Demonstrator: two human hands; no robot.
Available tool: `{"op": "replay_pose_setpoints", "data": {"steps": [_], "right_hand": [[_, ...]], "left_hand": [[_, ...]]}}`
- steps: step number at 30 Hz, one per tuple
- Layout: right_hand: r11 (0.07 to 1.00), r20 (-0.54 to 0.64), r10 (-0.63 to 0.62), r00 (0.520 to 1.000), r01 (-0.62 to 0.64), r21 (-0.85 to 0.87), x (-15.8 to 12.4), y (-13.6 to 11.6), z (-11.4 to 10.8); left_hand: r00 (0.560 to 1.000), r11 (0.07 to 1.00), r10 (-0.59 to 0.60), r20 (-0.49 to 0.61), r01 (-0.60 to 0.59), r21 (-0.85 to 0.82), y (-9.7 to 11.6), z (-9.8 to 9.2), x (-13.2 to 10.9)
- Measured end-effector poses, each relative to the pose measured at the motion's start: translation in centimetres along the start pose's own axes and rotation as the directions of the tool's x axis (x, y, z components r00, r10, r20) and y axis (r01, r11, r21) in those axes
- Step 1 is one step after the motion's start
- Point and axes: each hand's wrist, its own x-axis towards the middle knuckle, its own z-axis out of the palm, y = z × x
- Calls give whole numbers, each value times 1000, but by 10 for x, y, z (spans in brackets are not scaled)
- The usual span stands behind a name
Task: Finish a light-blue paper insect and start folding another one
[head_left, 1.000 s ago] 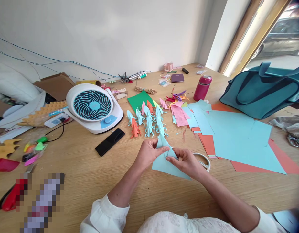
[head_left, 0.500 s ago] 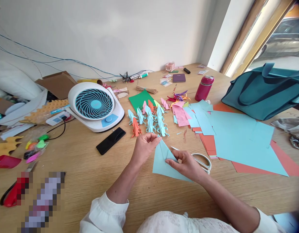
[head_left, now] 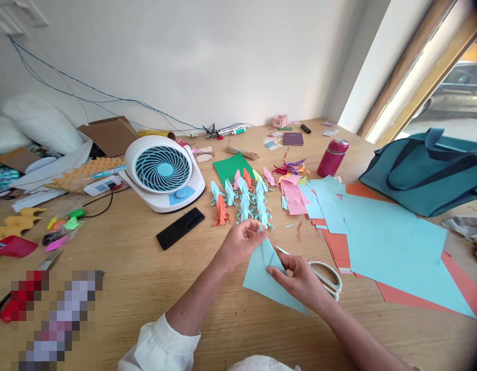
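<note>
Left hand (head_left: 241,243): reaches in from near left, wrist bent inward, thumb and fingers pinched together on the far tip of the folded blue sheet (head_left: 261,275).
Right hand (head_left: 302,281): comes in from near right, clamped on the sheet's right edge, thumb on top; fingers partly hidden.
Forearms: angle inward, converging on the sheet; white sleeve (head_left: 170,330) on the left one.
Folded blue sheet: between both hands, near centre, far end narrow, wide end toward near side. Can't tell if its near edge touches the surface (head_left: 207,288).
Scissors (head_left: 331,275): just right of the right hand, partly behind it.
Folded paper figures (head_left: 244,206): rows just beyond the left hand, mostly light blue; orange one (head_left: 221,211) at near left.
Surface, left: white fan (head_left: 163,169), black phone (head_left: 180,228) nearer.
Surface, right: large blue paper (head_left: 393,247) over orange sheets, magenta flask (head_left: 333,157) and teal bag (head_left: 420,180) farther back.
Room: pale wall (head_left: 230,67) at far side, blue cables (head_left: 107,97) along its left, window (head_left: 450,103) far right.
</note>
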Motion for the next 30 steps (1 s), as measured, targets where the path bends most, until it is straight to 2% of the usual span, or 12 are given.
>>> {"op": "replay_pose_setpoints", "data": {"steps": [3,7,12,18,26,30], "right_hand": [[1000,-33,6,999,-5,16,1,4,0],[1000,-60,13,998,-12,13,2,8,1],[1000,-60,20,998,-19,4,2,8,0],[1000,-18,-15,1000,15,-17,1,5,0],[995,-17,-43,999,41,-92,5,6,-1],[989,-38,-97,995,92,-113,6,8,0]], "left_hand": [[983,993,-89,159,75,97,-10,4,-1],[974,982,-113,198,79,172,-19,5,-2],[989,977,-17,149,-15,212,-19,2,-1],[996,996,81,29,-82,34,-10,-1,3],[983,985,122,-134,-137,-108,-7,2,3],[972,958,75,-221,-131,-253,-8,6,5]]}}
